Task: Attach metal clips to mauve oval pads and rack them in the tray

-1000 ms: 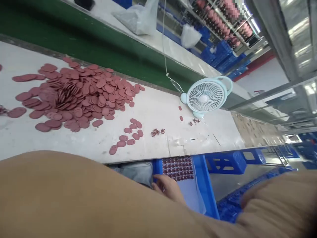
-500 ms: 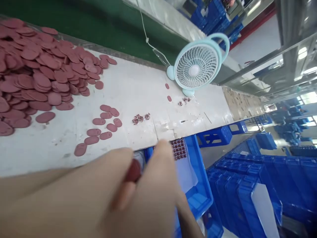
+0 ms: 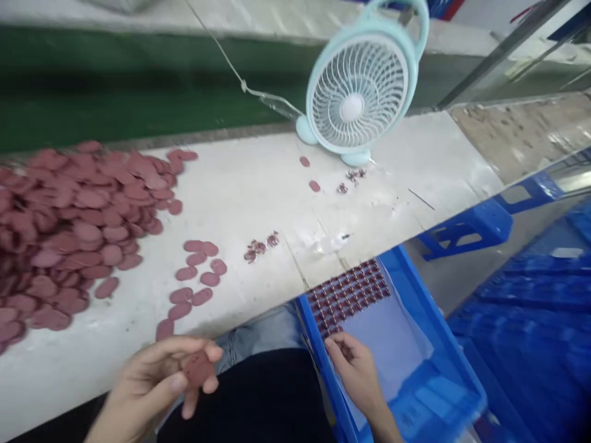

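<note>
My left hand [image 3: 154, 384] pinches a dark red oval disc [image 3: 199, 369] between thumb and fingers, just off the front edge of the white table. My right hand [image 3: 357, 369] reaches into a blue crate [image 3: 457, 354], thumb and forefinger closed at the lower end of tight rows of small dark red pieces with shiny parts [image 3: 351, 292]. Whatever lies between those fingertips is hidden. A white sheet [image 3: 392, 344] lies under the rows. Near my left hand, several loose red oval discs [image 3: 202, 296] are spread on the table [image 3: 258, 184].
A large heap of red oval discs [image 3: 87, 234] covers the table's left side. Small shiny pieces [image 3: 261, 247] lie mid-table. A pale blue fan [image 3: 355, 107] with a white cord [image 3: 244, 87] stands at the back. Blue crates [image 3: 545, 326] are on the right.
The view has levelled and shifted. My blurred hands, close to the camera before, are now apart and lower: the left by the table edge with a disc, the right down in the crate.
</note>
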A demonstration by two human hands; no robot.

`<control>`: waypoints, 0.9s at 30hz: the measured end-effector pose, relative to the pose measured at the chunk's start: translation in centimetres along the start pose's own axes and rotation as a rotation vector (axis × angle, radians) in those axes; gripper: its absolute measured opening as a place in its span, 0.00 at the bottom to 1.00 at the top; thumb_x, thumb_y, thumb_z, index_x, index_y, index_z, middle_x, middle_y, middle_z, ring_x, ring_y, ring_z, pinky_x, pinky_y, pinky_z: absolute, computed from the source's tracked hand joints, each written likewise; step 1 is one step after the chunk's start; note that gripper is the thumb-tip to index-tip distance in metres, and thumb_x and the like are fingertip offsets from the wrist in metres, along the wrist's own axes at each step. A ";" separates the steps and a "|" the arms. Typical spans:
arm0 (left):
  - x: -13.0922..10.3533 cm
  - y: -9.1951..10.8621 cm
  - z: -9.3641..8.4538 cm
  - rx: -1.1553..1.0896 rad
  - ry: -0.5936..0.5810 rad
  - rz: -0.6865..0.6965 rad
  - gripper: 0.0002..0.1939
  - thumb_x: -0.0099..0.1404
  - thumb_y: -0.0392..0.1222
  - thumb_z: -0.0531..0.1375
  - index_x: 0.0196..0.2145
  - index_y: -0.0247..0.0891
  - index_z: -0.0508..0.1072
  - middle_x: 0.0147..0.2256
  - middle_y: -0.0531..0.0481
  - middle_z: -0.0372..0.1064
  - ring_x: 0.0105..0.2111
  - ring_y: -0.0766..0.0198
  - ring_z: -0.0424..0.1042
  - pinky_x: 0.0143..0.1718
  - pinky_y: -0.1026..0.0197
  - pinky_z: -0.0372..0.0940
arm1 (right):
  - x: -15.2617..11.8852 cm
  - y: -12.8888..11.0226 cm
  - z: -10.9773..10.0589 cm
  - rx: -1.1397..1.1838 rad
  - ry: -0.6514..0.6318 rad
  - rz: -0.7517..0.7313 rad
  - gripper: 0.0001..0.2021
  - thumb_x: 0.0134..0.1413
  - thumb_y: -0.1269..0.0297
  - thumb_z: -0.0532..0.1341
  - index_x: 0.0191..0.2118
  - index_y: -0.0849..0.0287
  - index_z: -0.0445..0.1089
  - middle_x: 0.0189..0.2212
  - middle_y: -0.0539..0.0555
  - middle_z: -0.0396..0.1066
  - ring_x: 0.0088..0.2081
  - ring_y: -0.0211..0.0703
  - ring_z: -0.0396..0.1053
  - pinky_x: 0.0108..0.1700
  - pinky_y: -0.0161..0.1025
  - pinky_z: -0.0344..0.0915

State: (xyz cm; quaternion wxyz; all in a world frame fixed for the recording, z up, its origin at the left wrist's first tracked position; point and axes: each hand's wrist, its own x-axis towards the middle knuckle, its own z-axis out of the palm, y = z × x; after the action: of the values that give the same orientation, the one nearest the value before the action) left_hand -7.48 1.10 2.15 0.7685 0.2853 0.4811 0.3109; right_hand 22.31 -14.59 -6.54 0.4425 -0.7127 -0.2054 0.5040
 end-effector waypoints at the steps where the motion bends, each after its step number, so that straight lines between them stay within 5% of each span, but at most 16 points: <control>1: 0.6 -0.1 0.8 -0.038 0.016 0.012 0.15 0.52 0.48 0.77 0.38 0.48 0.84 0.34 0.50 0.83 0.24 0.59 0.77 0.17 0.68 0.68 | 0.8 -1.8 1.3 0.135 -0.062 -0.029 0.16 0.63 0.49 0.65 0.35 0.58 0.76 0.20 0.45 0.62 0.19 0.33 0.55 0.20 0.30 0.54; 6: 2.9 0.0 3.6 -0.210 -0.046 0.055 0.15 0.53 0.46 0.76 0.39 0.45 0.84 0.39 0.47 0.83 0.29 0.61 0.80 0.19 0.72 0.68 | 8.3 -10.9 5.6 0.721 -0.349 -0.136 0.39 0.64 0.30 0.46 0.53 0.62 0.73 0.26 0.45 0.60 0.16 0.29 0.42 0.08 0.24 0.34; 10: 3.8 -0.6 4.3 -0.364 -0.074 0.039 0.12 0.58 0.38 0.74 0.41 0.43 0.82 0.45 0.44 0.83 0.39 0.58 0.83 0.27 0.71 0.72 | 12.5 -14.9 6.7 0.973 -0.448 -0.135 0.25 0.68 0.42 0.56 0.49 0.62 0.73 0.25 0.42 0.60 0.16 0.25 0.51 0.11 0.15 0.46; 14: 4.9 -2.6 4.5 -0.484 -0.123 0.013 0.12 0.61 0.35 0.71 0.43 0.43 0.80 0.46 0.44 0.83 0.38 0.58 0.84 0.27 0.71 0.74 | 10.2 -15.7 7.9 0.955 -0.408 -0.114 0.19 0.68 0.46 0.59 0.42 0.60 0.74 0.21 0.42 0.64 0.14 0.26 0.54 0.14 0.20 0.59; 20: 5.1 -4.6 5.5 -0.593 -0.185 0.028 0.11 0.63 0.35 0.70 0.44 0.41 0.81 0.48 0.42 0.82 0.38 0.59 0.84 0.28 0.72 0.74 | 3.1 -13.8 11.1 0.310 -0.170 -0.510 0.15 0.60 0.49 0.67 0.47 0.50 0.72 0.23 0.47 0.74 0.18 0.42 0.71 0.18 0.36 0.68; 27: 4.6 -4.7 5.1 -0.620 -0.162 0.010 0.09 0.64 0.36 0.70 0.43 0.41 0.81 0.46 0.42 0.83 0.40 0.58 0.84 0.29 0.72 0.76 | 2.0 -11.6 12.4 0.133 0.037 -0.586 0.15 0.59 0.48 0.65 0.48 0.45 0.73 0.27 0.49 0.73 0.22 0.51 0.72 0.23 0.49 0.71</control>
State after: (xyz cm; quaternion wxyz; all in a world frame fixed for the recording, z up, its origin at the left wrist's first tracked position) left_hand -0.26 0.75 -2.00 0.8530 0.0637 0.2995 0.4226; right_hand 13.71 -1.78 0.91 0.6183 -0.6017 -0.3608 0.3542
